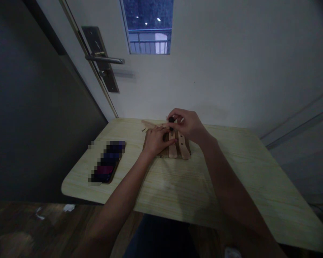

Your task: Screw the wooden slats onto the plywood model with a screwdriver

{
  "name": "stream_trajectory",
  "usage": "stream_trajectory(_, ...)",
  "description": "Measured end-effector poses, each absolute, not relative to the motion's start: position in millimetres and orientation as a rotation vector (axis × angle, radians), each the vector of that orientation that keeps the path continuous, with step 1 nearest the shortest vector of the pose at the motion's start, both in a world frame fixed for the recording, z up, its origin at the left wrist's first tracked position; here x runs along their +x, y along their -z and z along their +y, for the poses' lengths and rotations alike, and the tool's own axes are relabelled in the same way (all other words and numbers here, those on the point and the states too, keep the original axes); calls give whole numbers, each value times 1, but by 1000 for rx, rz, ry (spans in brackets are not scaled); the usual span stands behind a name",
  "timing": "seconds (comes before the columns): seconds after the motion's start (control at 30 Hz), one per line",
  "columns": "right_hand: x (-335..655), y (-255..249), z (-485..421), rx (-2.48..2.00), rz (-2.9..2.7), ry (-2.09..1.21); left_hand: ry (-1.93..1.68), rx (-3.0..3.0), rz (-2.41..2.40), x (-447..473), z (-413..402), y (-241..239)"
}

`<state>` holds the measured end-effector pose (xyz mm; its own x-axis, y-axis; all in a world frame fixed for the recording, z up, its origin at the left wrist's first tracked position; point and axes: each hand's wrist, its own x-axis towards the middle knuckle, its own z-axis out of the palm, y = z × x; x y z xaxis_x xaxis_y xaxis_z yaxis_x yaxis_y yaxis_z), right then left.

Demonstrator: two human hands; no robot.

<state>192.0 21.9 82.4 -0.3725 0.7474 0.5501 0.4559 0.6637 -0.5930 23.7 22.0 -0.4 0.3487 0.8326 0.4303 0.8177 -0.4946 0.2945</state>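
My right hand (186, 123) pinches a black-handled screwdriver (171, 119), held upright over a light wooden piece (172, 152). My left hand (156, 141) is bent over the same work, thumb against that wooden piece and fingers close to the tool's lower end. Beside it on the right lies a second wooden piece (185, 152) with dark holes. Both pieces rest across a brown, rough-edged board (164, 152), partly hidden by my left hand. The exact spot where the tool's tip meets the wood is too small to make out.
A phone (107, 163) lies on the pale wood-grain table (183, 190) at the left. Behind my hands are a thin wooden strip (147, 123) and a small screw-like bit (143, 129). A white door (217, 71) with a metal handle (107, 60) stands at the table's far edge.
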Motion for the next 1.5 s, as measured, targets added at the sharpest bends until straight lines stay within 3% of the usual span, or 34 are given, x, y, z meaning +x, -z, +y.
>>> stream_trajectory(0.37, 190, -83, 20, -886, -2054, -393, -847, 2534, 1551, 24, 21, -2)
stream_trajectory(0.73, 198, -84, 20, -855, -2047, -686, -816, 2541, 1550, 24, 21, -3)
stream_trajectory(1.2, 188, -80, 21, -917, -1948, -508, -831, 2529, 1575, 24, 21, 0)
stream_trajectory(1.5, 198, -78, 22, -885, -2065, -642, -840, 2560, 1544, 23, 21, 0)
